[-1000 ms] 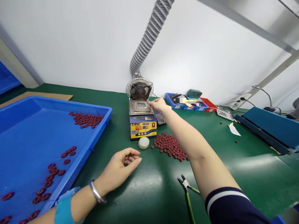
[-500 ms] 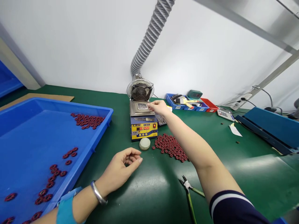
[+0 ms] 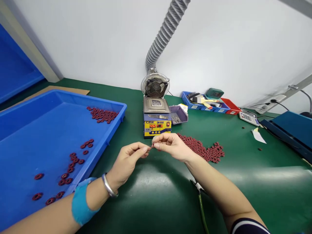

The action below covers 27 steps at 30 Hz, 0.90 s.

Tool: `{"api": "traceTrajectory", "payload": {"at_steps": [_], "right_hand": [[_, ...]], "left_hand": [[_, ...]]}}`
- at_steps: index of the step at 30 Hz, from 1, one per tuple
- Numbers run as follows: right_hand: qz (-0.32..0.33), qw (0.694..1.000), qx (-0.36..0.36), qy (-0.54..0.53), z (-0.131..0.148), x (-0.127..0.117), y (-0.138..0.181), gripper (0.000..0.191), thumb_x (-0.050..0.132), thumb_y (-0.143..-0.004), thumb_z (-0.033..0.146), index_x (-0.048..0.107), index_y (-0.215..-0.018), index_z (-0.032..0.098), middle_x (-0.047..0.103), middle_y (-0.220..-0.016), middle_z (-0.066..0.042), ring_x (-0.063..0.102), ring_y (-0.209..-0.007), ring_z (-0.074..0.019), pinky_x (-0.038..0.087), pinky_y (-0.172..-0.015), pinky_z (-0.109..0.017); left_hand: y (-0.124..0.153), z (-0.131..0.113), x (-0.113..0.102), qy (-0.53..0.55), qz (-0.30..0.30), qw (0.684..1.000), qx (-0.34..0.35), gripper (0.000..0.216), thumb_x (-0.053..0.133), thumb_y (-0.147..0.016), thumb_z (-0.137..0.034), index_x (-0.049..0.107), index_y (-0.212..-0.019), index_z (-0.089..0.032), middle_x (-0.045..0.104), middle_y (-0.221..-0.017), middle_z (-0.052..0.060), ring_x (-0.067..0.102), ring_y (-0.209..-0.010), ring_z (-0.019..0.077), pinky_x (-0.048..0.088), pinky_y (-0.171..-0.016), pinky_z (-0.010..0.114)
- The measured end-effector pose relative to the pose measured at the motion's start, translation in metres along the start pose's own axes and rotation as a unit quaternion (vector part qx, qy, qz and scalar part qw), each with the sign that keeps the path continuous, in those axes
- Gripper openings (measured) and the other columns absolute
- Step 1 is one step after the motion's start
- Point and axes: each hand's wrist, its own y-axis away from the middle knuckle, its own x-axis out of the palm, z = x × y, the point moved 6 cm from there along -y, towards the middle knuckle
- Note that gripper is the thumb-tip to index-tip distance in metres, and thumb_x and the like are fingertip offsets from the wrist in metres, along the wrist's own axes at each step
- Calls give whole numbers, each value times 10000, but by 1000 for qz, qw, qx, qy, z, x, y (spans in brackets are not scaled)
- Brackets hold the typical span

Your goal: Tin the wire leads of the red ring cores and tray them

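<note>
My left hand [image 3: 129, 161] and my right hand [image 3: 170, 147] meet fingertip to fingertip above the green mat, just in front of the solder pot [image 3: 156, 120]. Both are pinched shut on one small dark red part [image 3: 152, 146] held between them. A pile of red ring-shaped coils [image 3: 203, 149] lies on the mat to the right of my right hand. The blue tray [image 3: 29, 136] at my left holds scattered red coils [image 3: 102, 115]. A silver bangle and a blue cuff sit on my left wrist.
A fume fan [image 3: 155, 85] with a grey ribbed hose [image 3: 165, 32] stands behind the solder pot. A small purple dish [image 3: 179, 115] sits beside it. Green-handled cutters [image 3: 201, 201] lie under my right forearm. Small blue and red bins [image 3: 207, 104], a calculator [image 3: 248, 117] and a blue machine [image 3: 290, 131] line the far right.
My right hand has drawn back from the solder pot's top to meet my left hand, which rose off the mat. The view has shifted so the bench sits further right.
</note>
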Motion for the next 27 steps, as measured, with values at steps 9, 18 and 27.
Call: {"api": "traceTrajectory", "payload": {"at_steps": [9, 18, 27], "right_hand": [[45, 999, 17, 22, 0, 10, 12, 169, 751, -674, 248, 669, -770, 137, 619, -648, 31, 539, -556, -52, 436, -580, -207], [25, 998, -6, 54, 10, -8, 4, 190, 747, -674, 279, 670, -788, 148, 650, -692, 7, 560, -587, -73, 453, -576, -220], [-124, 955, -103, 250, 58, -91, -57, 159, 691, -685, 269, 653, -782, 149, 654, -688, 7, 575, -599, -85, 494, -622, -240]], "left_hand": [[-1, -6, 9, -37, 125, 991, -28, 180, 562, -728, -229, 522, -564, -165, 488, -572, -33, 451, -602, 121, 369, -611, 250], [6, -5, 15, -24, 288, 956, -53, 167, 506, -655, -174, 435, -503, -180, 423, -504, -39, 377, -507, 112, 309, -517, 255], [1, 6, 11, -95, 250, 960, -83, 72, 546, -692, -217, 505, -660, -168, 443, -601, -52, 371, -574, 105, 285, -540, 231]]}}
